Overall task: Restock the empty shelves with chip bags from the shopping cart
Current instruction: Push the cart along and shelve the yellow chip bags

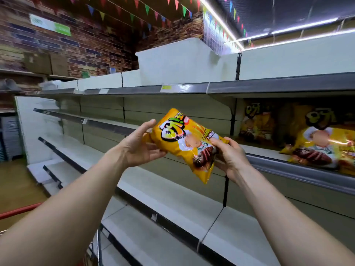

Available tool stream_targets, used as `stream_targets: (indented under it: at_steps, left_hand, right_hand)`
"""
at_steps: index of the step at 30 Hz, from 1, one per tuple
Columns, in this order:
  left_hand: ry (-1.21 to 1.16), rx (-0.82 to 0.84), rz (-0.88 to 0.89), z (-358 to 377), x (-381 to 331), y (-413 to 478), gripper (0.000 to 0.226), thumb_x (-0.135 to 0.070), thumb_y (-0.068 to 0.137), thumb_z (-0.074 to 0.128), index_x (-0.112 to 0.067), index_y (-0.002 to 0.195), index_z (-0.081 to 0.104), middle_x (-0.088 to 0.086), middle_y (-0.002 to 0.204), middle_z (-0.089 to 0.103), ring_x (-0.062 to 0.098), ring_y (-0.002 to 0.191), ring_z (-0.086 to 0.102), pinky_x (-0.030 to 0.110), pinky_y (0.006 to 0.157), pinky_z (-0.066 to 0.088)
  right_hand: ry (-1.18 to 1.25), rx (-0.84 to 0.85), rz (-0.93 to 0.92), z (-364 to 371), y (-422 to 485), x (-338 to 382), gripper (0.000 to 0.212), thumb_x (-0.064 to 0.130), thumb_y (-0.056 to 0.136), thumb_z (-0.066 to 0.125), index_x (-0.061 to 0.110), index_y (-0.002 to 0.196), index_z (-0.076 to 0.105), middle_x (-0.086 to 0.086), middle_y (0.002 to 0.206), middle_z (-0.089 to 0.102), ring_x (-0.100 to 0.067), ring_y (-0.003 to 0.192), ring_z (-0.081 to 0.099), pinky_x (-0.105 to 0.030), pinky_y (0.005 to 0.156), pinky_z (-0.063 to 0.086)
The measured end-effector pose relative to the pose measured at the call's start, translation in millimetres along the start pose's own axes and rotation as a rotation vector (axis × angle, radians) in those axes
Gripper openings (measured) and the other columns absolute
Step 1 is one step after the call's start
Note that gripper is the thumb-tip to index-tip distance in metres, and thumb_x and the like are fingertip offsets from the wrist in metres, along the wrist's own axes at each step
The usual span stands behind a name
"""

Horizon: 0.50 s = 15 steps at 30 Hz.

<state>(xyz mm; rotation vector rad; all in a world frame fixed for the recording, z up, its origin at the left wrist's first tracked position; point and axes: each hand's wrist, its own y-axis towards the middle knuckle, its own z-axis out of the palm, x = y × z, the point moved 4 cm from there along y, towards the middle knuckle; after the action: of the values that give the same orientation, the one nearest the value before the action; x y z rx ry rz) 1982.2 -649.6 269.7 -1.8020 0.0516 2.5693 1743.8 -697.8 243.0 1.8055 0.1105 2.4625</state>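
Shelving run [172, 191] fills my feed from lower right to far left, pale boards with dark front rails; the tiers I can see on the left and centre are bare. White bin [172, 68] sits on the top tier, tall walls, seen from below, so I cannot tell what it holds. Stocked shelf [288, 167] at right, second tier down: standing chip bags [315, 146], yellow-orange with a cartoon figure, at least two facing out, one near the front rail and one further back beside the upright. Held chip bag [184, 143], same print, is up in the air in front of the bare centre bay, tilted with its top up-left, touching no shelf. Left grip [138, 146] grasps its upper-left end, thumb over the top corner, fingers underneath. Right grip [228, 156] pinches the lower-right edge, thumb on the printed face, fingers behind. Shopping cart [21, 210] shows only a red handle and some wire at lower left; its load is out of view. Small yellow price label [166, 88] on the top rail.
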Motion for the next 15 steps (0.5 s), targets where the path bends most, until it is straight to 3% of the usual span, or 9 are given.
stream_targets:
  at_steps: [2, 6, 10, 13, 15]
  left_hand:
    - [-0.193, 0.030, 0.077, 9, 3, 9, 0.060, -0.036, 0.051, 0.093, -0.010, 0.096, 0.063, 0.022, 0.101, 0.068, 0.032, 0.089, 0.071, 0.037, 0.072, 0.061]
    - [-0.057, -0.016, 0.049, 52, 25, 23, 0.039, -0.022, 0.087, 0.069, -0.006, 0.120, 0.059, 0.015, 0.102, 0.070, 0.022, 0.087, 0.070, 0.030, 0.070, 0.060]
    - [0.094, 0.004, -0.120, 88, 42, 41, 0.042, -0.038, 0.089, 0.065, -0.011, 0.122, 0.061, 0.014, 0.116, 0.069, 0.028, 0.102, 0.067, 0.045, 0.076, 0.055]
    - [0.181, 0.019, -0.129, 105, 39, 58, 0.050, -0.045, 0.085, 0.069, -0.012, 0.122, 0.061, 0.013, 0.112, 0.071, 0.029, 0.101, 0.068, 0.049, 0.088, 0.053]
    - [0.190, 0.022, -0.113, 116, 35, 72, 0.058, -0.044, 0.079, 0.076, -0.009, 0.123, 0.062, 0.014, 0.109, 0.072, 0.030, 0.099, 0.070, 0.047, 0.083, 0.056]
  right_hand:
    - [0.073, -0.056, 0.003, -6, 0, 5, 0.036, 0.013, 0.081, 0.075, 0.014, 0.112, 0.057, -0.013, 0.110, 0.068, -0.018, 0.081, 0.065, -0.030, 0.056, 0.054]
    - [0.104, -0.080, -0.021, -12, -5, 16, 0.043, 0.009, 0.076, 0.079, 0.006, 0.113, 0.056, -0.015, 0.103, 0.068, -0.020, 0.082, 0.067, -0.030, 0.053, 0.059]
    - [-0.051, -0.077, -0.053, -27, -10, 28, 0.042, 0.011, 0.076, 0.079, 0.006, 0.111, 0.056, -0.009, 0.098, 0.065, -0.012, 0.074, 0.064, -0.025, 0.051, 0.057]
    - [-0.271, -0.106, -0.092, -47, -8, 39, 0.053, 0.024, 0.077, 0.080, 0.008, 0.121, 0.055, -0.008, 0.109, 0.064, -0.011, 0.083, 0.061, -0.027, 0.061, 0.055]
    - [-0.410, -0.136, -0.136, -58, -5, 46, 0.049, 0.037, 0.081, 0.076, 0.009, 0.117, 0.060, -0.005, 0.108, 0.065, -0.014, 0.089, 0.061, -0.028, 0.070, 0.053]
